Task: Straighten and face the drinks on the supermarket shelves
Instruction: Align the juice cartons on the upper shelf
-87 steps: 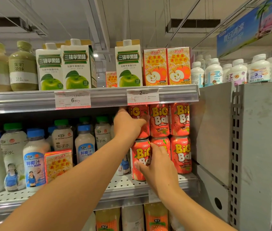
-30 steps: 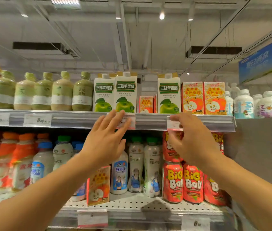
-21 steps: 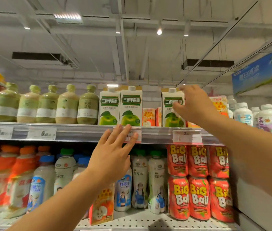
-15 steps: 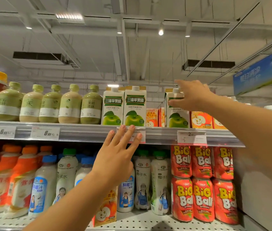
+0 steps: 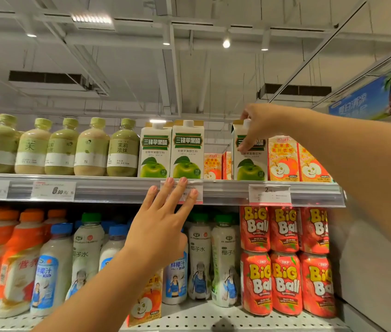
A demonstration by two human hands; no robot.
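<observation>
On the top shelf [image 5: 122, 188] stand two green-apple cartons [image 5: 171, 152] side by side. A third green-apple carton [image 5: 249, 164] stands apart to their right, and my right hand [image 5: 259, 127] grips its top near the cap. Small orange apple-juice boxes [image 5: 213, 165] sit set back in the gap between them. My left hand [image 5: 163, 224] is spread with straight fingers, and its fingertips touch the price label [image 5: 197, 188] on the shelf's front rail.
Green tea bottles [image 5: 60, 147] line the top shelf's left. Orange apple-juice cartons [image 5: 283, 159] stand right of the held carton. Below are coconut-drink bottles [image 5: 223, 257], stacked red Big Ball cans [image 5: 285, 259] and one orange juice box [image 5: 146, 300] at the front. A grey panel [image 5: 369, 271] bounds the right.
Both hands left the red cans and rose toward the top shelf. My right hand reached the lone green-apple carton and closed on its top. My left hand stayed spread at the shelf rail.
</observation>
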